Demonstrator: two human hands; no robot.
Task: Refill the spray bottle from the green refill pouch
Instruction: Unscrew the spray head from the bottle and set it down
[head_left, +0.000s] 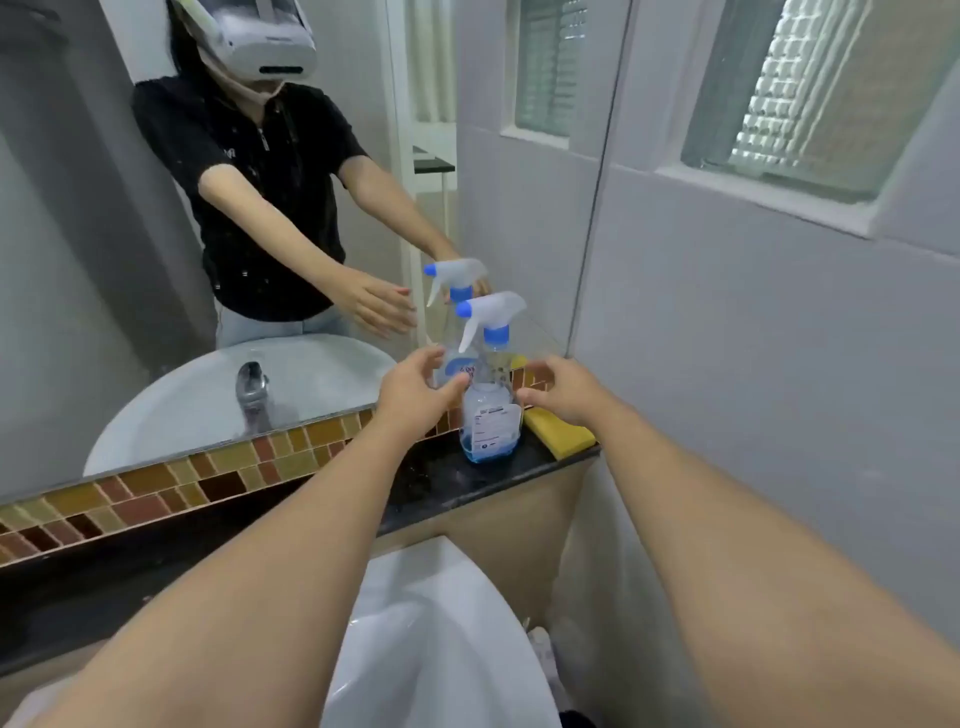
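A clear spray bottle (491, 410) with a white trigger head, blue nozzle and blue collar stands upright on the black stone ledge (426, 483) below the mirror. A little blue liquid sits at its bottom. My left hand (418, 392) is just left of the bottle, fingers spread, thumb close to its shoulder. On the bottle's right, my right hand (563, 389) is open too, a small gap away. Neither hand holds anything. No green refill pouch is in view.
A yellow sponge (561, 434) lies on the ledge right behind the bottle, against the grey wall. The mirror (260, 208) reflects the bottle, my arms and the tap. A white basin (431, 639) sits below the ledge. A mosaic tile strip runs along the mirror's base.
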